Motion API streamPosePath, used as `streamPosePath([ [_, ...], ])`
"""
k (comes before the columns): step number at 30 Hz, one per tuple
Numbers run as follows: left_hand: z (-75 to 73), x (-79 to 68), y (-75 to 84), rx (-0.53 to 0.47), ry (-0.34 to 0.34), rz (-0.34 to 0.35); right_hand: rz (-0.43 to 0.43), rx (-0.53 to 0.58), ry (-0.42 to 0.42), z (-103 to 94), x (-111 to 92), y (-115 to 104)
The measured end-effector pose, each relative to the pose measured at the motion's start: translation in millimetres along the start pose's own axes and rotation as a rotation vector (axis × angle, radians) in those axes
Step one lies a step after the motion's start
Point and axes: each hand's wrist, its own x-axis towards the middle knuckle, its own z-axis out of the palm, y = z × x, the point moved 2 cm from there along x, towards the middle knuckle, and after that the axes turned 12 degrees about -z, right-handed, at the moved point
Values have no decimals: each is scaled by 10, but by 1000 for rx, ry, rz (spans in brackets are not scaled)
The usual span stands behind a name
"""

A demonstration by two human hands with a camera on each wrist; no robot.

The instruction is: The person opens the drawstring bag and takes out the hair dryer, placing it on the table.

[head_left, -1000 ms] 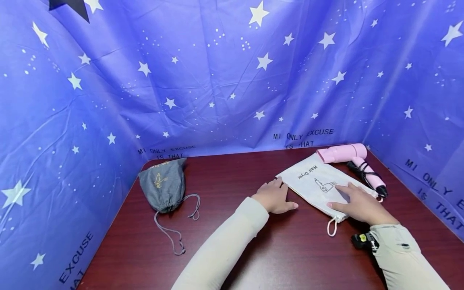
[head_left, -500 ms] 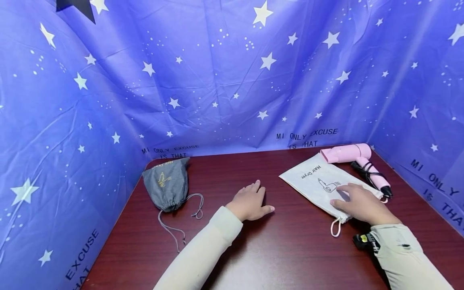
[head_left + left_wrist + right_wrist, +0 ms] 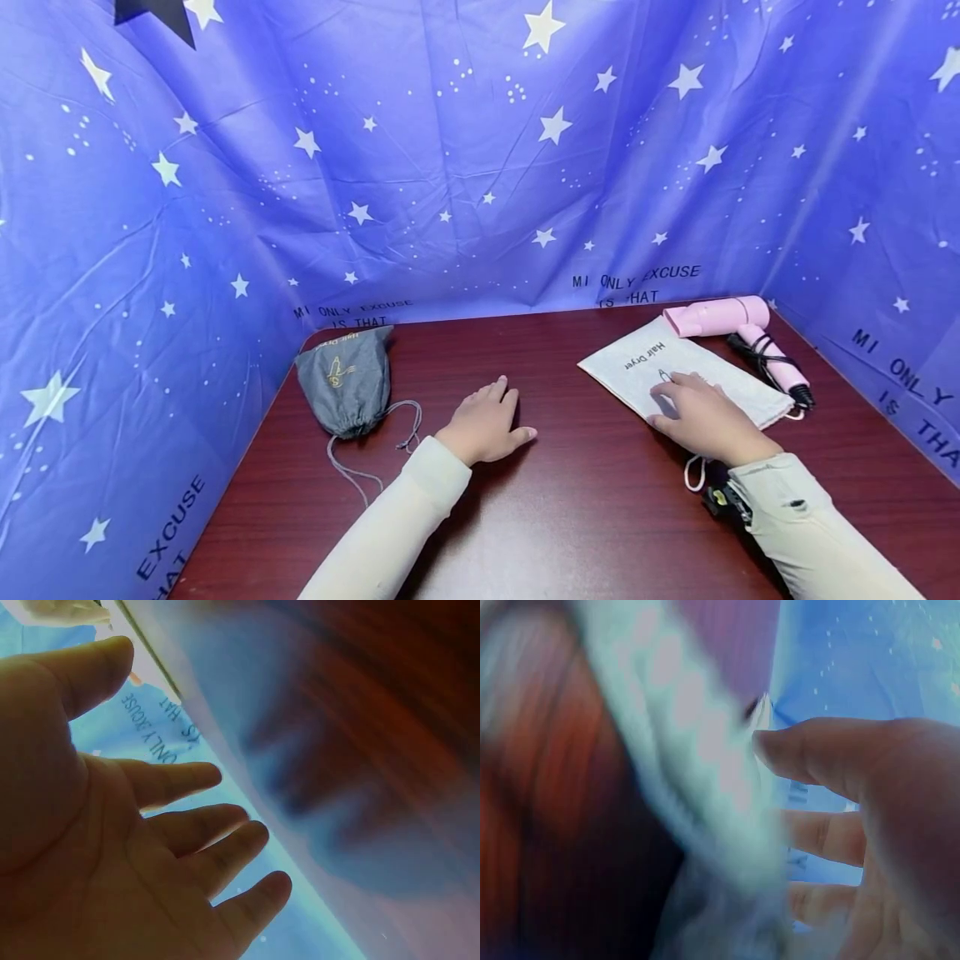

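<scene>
My right hand [image 3: 701, 417] spreads over a flat white drawstring bag [image 3: 626, 362] printed "Hair Dryer", covering most of its small drawing. In the right wrist view, the blurred white bag [image 3: 682, 727] fills the centre beside my thumb and loosely extended fingers [image 3: 825, 836]. My left hand [image 3: 483, 425] hovers over the dark red table [image 3: 570, 517], left of the bag, holding nothing. Its palm and separated fingers [image 3: 225, 859] show bare in the left wrist view. A pink hair dryer [image 3: 716, 317], black cord wound round its handle, lies by the white bag's far right edge.
At the table's left side lies a grey drawstring bag [image 3: 348, 383] with a gold hair dryer print, its cords trailing toward me. A blue curtain [image 3: 450, 167] with white stars hangs around the table's back and sides.
My left hand has left the white bag's left corner and moved left over the table. My right hand has slid left across the bag. Bags and hair dryer stay put.
</scene>
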Motion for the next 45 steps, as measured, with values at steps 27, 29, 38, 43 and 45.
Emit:
streamPosePath([
  [27,-310,-265,-797,-285,36,-164,-162,141,-77,251,574,-998],
  [29,-354,-272,-877,-307,57,-192,-180,150,-85,270,613,-1067],
  [38,-414,-289,-1101,-383,80,-274,-177,161,-146,323,726,-1318],
  [43,-452,-308,-1207,-419,104,-316,-190,176,-151,323,803,-1446],
  [45,-472,-310,-1262,-410,111,-343,-197,180,-154,328,826,-1491],
])
